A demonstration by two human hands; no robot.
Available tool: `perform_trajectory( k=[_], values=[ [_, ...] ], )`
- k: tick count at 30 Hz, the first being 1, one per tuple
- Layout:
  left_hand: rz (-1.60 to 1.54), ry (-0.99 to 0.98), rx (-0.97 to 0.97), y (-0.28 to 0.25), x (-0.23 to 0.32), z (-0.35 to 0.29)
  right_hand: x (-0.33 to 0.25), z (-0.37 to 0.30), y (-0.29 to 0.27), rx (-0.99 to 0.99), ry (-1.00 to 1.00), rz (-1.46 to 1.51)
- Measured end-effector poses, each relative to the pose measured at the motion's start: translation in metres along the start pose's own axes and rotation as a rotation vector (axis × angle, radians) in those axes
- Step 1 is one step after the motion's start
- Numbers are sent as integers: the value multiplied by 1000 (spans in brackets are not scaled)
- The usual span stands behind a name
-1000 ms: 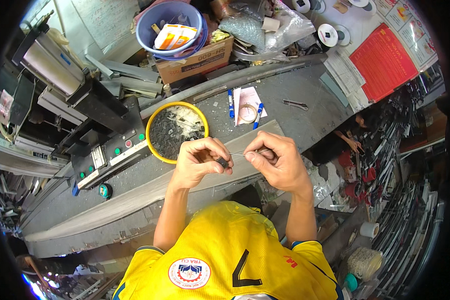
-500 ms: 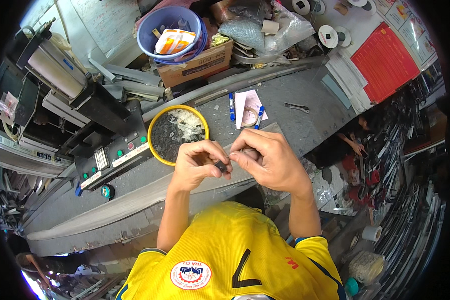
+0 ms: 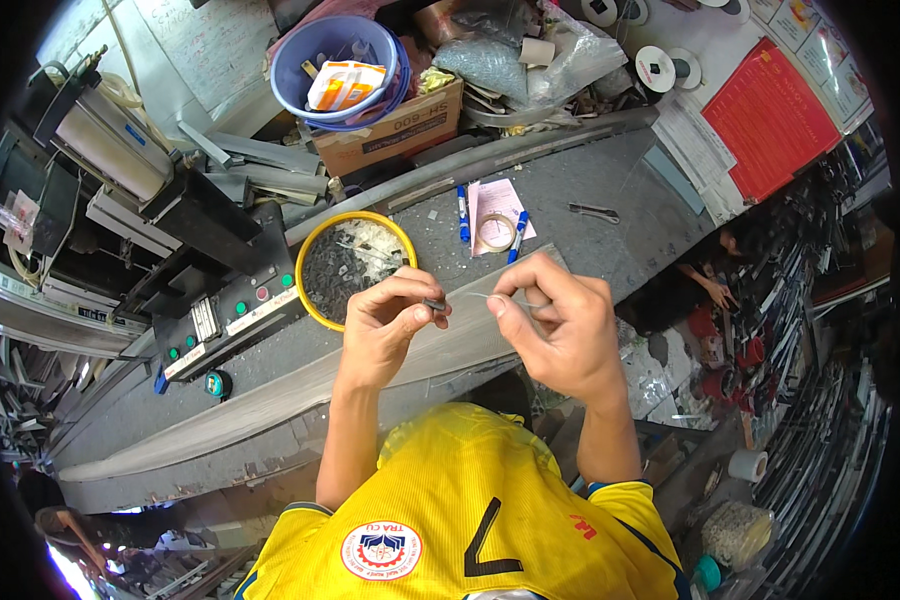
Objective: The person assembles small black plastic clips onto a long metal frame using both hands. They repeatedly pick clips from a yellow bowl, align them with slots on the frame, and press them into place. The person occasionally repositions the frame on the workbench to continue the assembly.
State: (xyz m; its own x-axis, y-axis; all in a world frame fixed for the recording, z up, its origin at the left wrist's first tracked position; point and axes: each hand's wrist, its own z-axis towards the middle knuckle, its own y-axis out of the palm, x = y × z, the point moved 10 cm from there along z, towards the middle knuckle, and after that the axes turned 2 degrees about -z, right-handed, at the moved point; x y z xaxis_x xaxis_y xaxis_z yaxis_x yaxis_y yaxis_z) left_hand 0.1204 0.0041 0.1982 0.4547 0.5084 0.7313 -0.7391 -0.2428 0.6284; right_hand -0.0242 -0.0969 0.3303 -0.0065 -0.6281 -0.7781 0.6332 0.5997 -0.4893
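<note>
Above the bench my left hand pinches a small dark piece between thumb and fingertips; its exact kind is too small to make out. My right hand, a little to the right, has thumb and curled fingers closed on a thin pale strand. That strand reaches leftward toward the dark piece; whether they touch I cannot tell. Just beyond my left hand stands a round yellow-rimmed tub, holding many small black pieces on one side and whitish ones on the other.
Beyond my hands lie a pink paper, a tape roll, blue markers and a small metal tool. A machine with buttons stands left. Blue basins sit on a carton. Another person's hand shows at right.
My hands have drawn apart: the right moved rightward and the left slightly leftward. The pale strand now shows between them.
</note>
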Motion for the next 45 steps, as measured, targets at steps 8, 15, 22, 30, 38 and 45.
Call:
perform_trajectory(
  k=[8, 15, 22, 30, 38, 45],
  values=[
    [-102, 8, 31, 15, 2, -8, -31, -9, 2, 118, -142, 11],
    [-61, 134, -31, 27, 26, -11, -52, -19, 0, 107, -197, -36],
    [-103, 160, -18, 27, 31, -14, -50, -23, 10, 98, -150, 52],
    [-131, 152, -26, 27, 31, -17, -46, -24, 19, 92, -123, 68],
    [-105, 207, -87, 32, 36, -15, -39, -22, 21, 105, -90, 81],
    [-76, 226, -98, 35, 39, -16, -31, -21, 23, 91, -62, 69]
  ],
)
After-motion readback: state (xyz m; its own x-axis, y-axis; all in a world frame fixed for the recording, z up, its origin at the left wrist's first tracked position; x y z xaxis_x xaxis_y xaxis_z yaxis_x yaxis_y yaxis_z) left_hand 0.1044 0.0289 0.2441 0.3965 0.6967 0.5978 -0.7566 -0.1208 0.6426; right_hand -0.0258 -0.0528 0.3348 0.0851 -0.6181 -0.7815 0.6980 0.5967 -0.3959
